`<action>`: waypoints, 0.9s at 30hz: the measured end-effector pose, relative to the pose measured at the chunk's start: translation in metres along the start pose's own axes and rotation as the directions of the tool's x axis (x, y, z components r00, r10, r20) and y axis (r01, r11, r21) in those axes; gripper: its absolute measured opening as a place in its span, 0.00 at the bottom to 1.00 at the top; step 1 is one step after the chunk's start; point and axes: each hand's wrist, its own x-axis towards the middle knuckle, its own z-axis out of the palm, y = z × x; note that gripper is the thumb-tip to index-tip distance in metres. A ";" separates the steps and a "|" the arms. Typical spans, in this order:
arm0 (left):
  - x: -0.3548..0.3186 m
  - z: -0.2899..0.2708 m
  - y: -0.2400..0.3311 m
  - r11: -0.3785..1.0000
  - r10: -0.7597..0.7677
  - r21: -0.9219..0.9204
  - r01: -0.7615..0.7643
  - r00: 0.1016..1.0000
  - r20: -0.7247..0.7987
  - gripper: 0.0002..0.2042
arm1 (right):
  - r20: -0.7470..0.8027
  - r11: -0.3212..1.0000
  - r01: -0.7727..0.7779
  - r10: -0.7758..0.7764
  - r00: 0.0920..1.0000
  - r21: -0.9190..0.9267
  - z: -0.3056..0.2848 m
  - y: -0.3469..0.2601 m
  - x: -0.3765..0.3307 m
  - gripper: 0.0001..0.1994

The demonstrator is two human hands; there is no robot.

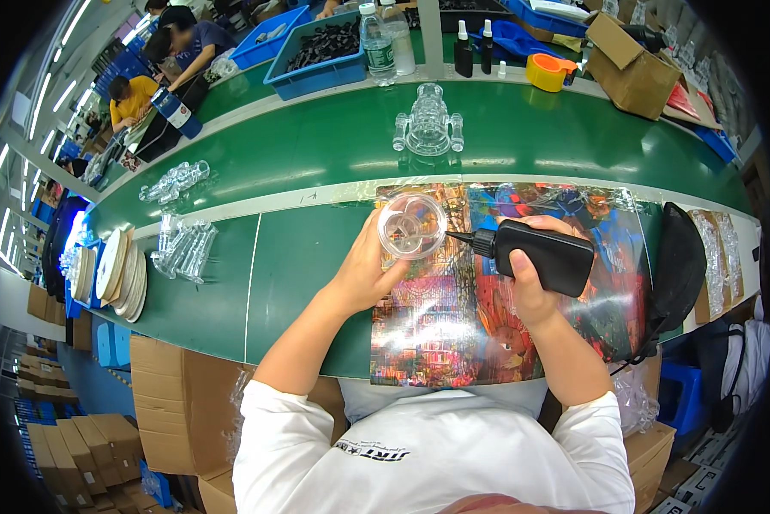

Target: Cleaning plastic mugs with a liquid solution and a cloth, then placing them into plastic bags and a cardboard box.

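My left hand [370,267] is closed around a clear round plastic cup-like part [412,224], its open rim turned up toward me. In my right hand [532,272] a black squeeze bottle [546,257] lies tilted on its side. The bottle's thin nozzle points left, and its tip appears to meet the right side of the clear part's rim. Both hands are above a glossy, colourful printed sheet [428,334] on the green table. Whether any liquid leaves the nozzle is too small to make out.
A clear plastic assembly [428,124] stands on the green belt ahead, another [176,182] lies left. Clear tubes [183,248] and cord spools [123,274] sit at left. Beyond are a blue bin [316,73], water bottles [378,47], orange-yellow tape [548,73] and a carton [629,68]. Co-workers sit far left.
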 end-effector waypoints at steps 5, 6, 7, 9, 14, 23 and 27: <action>0.004 -0.002 -0.001 0.988 0.076 0.134 -0.074 0.997 -0.010 0.32 | 0.007 1.000 -0.009 0.009 1.000 0.001 0.000 -0.002 0.000 0.20; 0.006 -0.002 0.001 0.981 0.103 0.169 -0.097 0.994 -0.024 0.31 | 0.007 1.000 -0.008 0.008 1.000 0.004 0.000 -0.002 0.000 0.20; 0.006 -0.002 0.002 0.972 0.130 0.204 -0.119 0.991 -0.038 0.30 | 0.007 1.000 -0.008 0.008 1.000 0.004 0.000 -0.001 0.000 0.20; 0.007 -0.002 0.001 0.964 0.138 0.232 -0.127 0.990 -0.030 0.32 | 0.023 1.000 -0.010 0.010 1.000 0.015 -0.001 0.000 -0.001 0.20; 0.007 0.000 0.008 0.971 0.087 0.227 -0.072 0.995 -0.056 0.37 | 0.044 1.000 -0.026 0.025 0.999 0.012 -0.002 0.002 -0.004 0.20; 0.005 0.008 0.005 0.997 0.032 0.076 -0.025 0.995 -0.095 0.38 | 0.064 0.999 0.001 -0.004 0.998 0.050 0.000 0.004 -0.005 0.20; 0.006 0.003 0.008 0.989 0.062 0.136 -0.051 0.995 -0.077 0.38 | 0.079 0.999 -0.012 0.008 0.997 0.049 -0.002 0.006 -0.006 0.20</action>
